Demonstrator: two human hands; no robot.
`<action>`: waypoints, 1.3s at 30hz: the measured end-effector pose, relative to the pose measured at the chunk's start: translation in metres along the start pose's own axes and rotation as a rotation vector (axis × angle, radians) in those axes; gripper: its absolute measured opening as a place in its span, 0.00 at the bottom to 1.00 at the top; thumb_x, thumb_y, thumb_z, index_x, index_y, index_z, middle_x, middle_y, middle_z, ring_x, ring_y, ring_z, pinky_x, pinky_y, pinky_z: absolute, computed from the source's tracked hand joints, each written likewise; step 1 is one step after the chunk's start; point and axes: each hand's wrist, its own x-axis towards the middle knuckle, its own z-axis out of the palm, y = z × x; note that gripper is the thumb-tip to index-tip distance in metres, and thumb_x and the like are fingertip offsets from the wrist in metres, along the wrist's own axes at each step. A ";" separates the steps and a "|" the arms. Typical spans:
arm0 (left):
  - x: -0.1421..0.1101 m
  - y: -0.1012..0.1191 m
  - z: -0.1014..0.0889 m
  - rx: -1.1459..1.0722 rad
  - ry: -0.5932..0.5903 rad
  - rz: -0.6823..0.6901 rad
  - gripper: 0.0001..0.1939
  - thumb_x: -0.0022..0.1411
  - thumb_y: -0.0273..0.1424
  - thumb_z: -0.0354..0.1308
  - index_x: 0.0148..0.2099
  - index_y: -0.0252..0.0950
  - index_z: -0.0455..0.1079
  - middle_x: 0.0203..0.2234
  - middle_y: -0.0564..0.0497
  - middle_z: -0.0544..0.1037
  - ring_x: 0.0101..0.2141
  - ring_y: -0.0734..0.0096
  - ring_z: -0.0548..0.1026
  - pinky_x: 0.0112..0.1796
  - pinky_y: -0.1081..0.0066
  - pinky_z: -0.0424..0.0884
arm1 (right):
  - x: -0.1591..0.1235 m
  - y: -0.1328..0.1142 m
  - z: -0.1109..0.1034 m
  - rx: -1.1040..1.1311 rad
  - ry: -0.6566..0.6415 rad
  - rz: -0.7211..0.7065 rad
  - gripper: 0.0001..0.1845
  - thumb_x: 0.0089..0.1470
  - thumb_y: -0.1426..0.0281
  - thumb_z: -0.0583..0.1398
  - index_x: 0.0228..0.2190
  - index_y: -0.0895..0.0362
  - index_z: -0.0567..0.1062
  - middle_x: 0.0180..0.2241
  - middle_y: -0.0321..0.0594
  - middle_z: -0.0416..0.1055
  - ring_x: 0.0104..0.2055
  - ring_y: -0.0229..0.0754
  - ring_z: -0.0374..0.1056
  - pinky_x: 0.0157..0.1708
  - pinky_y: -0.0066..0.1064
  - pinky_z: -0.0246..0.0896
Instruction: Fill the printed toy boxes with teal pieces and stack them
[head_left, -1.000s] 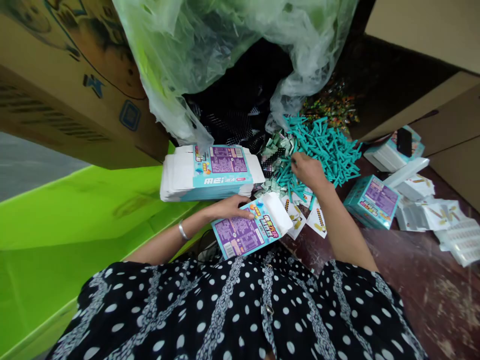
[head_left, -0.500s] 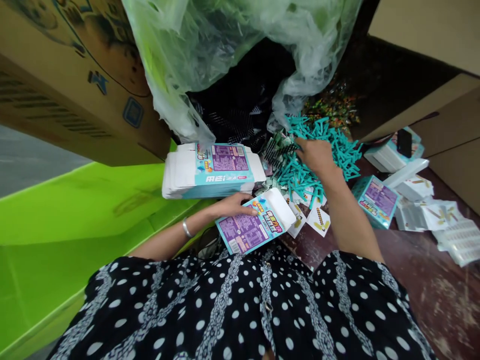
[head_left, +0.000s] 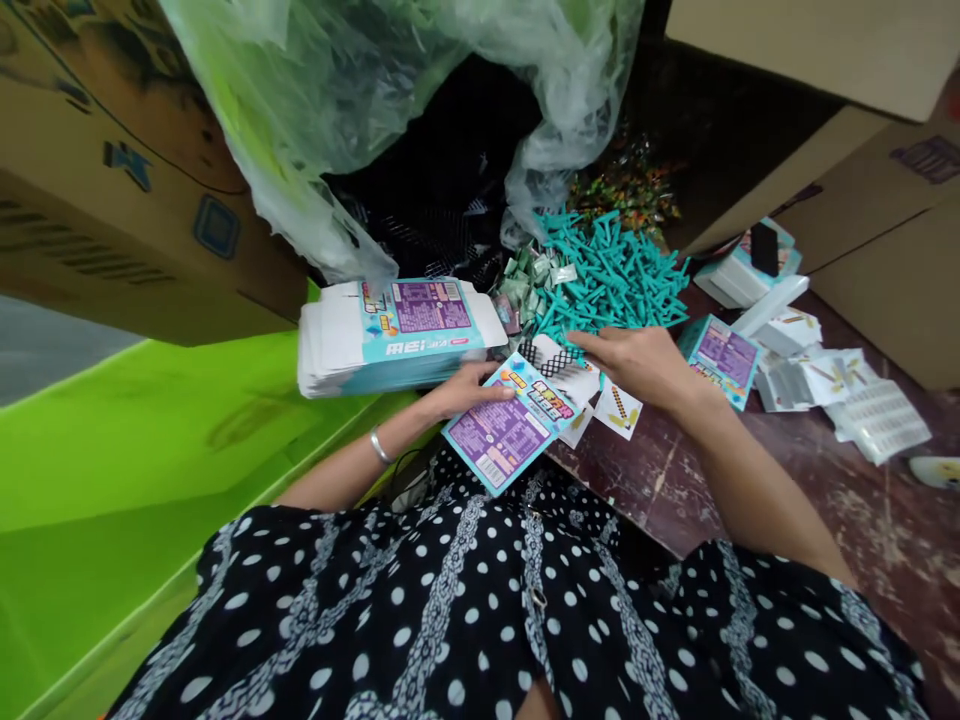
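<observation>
Fingers of the left hand, seen from the head view, are closed around a blue-and-purple printed carton, thumb across its face; we see it tilted just above the lap, its top end towards the right hand. That hand is poised palm down at the near edge of a heap of teal plastic sticks, index finger stretched out; we cannot tell whether its fingers grasp anything. Just below its fingertips we find a black lattice-patterned packet at the carton's upper end. Left of the teal heap lie green packets, and beside those we see a stack of flattened cartons. A crumpled plastic bag opens behind them. White printed cards lie near the right hand on the dark red tabletop, and farther right we see a boxed-up carton and a phone on another box.
</observation>
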 end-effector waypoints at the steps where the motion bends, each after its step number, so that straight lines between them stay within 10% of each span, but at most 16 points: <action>1: 0.001 0.001 0.003 -0.020 0.000 0.021 0.34 0.52 0.49 0.82 0.52 0.33 0.78 0.46 0.42 0.87 0.41 0.59 0.84 0.46 0.59 0.81 | 0.000 -0.005 -0.003 0.058 -0.010 -0.016 0.25 0.69 0.67 0.62 0.65 0.45 0.79 0.38 0.42 0.84 0.31 0.45 0.69 0.30 0.34 0.48; 8: 0.001 0.007 0.015 0.042 0.119 0.219 0.33 0.52 0.52 0.80 0.49 0.33 0.78 0.43 0.44 0.86 0.40 0.59 0.83 0.42 0.64 0.80 | 0.005 0.010 -0.021 0.490 0.061 0.147 0.16 0.69 0.60 0.63 0.51 0.55 0.82 0.29 0.40 0.79 0.30 0.45 0.71 0.34 0.35 0.59; 17: 0.009 0.011 0.028 0.052 0.102 0.238 0.34 0.50 0.51 0.81 0.48 0.34 0.77 0.42 0.46 0.86 0.41 0.58 0.83 0.43 0.64 0.78 | 0.010 0.008 -0.024 0.756 -0.172 -0.083 0.19 0.68 0.56 0.62 0.52 0.52 0.84 0.28 0.36 0.81 0.28 0.42 0.73 0.35 0.34 0.63; 22: 0.009 0.013 0.029 0.160 0.167 0.272 0.32 0.52 0.52 0.79 0.48 0.34 0.77 0.42 0.46 0.86 0.42 0.55 0.83 0.44 0.63 0.78 | 0.001 0.026 -0.035 0.820 0.222 0.257 0.25 0.73 0.51 0.57 0.33 0.55 0.80 0.22 0.37 0.75 0.21 0.38 0.66 0.28 0.34 0.61; 26: 0.009 0.010 0.031 0.237 0.162 0.269 0.31 0.52 0.51 0.79 0.48 0.34 0.77 0.42 0.46 0.86 0.42 0.55 0.82 0.45 0.62 0.77 | -0.003 0.026 -0.036 0.881 0.385 0.259 0.28 0.72 0.46 0.58 0.31 0.53 0.80 0.20 0.37 0.71 0.22 0.39 0.67 0.28 0.34 0.63; 35: 0.010 0.014 0.045 0.139 0.243 0.311 0.29 0.55 0.50 0.77 0.49 0.36 0.77 0.41 0.47 0.84 0.42 0.56 0.80 0.46 0.62 0.75 | 0.025 0.006 -0.003 1.151 -0.094 0.129 0.17 0.62 0.56 0.68 0.45 0.54 0.80 0.33 0.41 0.83 0.30 0.43 0.77 0.29 0.33 0.70; 39: 0.010 0.012 0.042 0.180 0.238 0.240 0.27 0.55 0.49 0.77 0.47 0.36 0.77 0.41 0.46 0.84 0.43 0.54 0.80 0.46 0.61 0.74 | 0.078 0.076 0.004 0.923 0.350 0.448 0.14 0.68 0.61 0.58 0.39 0.56 0.79 0.34 0.46 0.83 0.30 0.46 0.78 0.33 0.36 0.72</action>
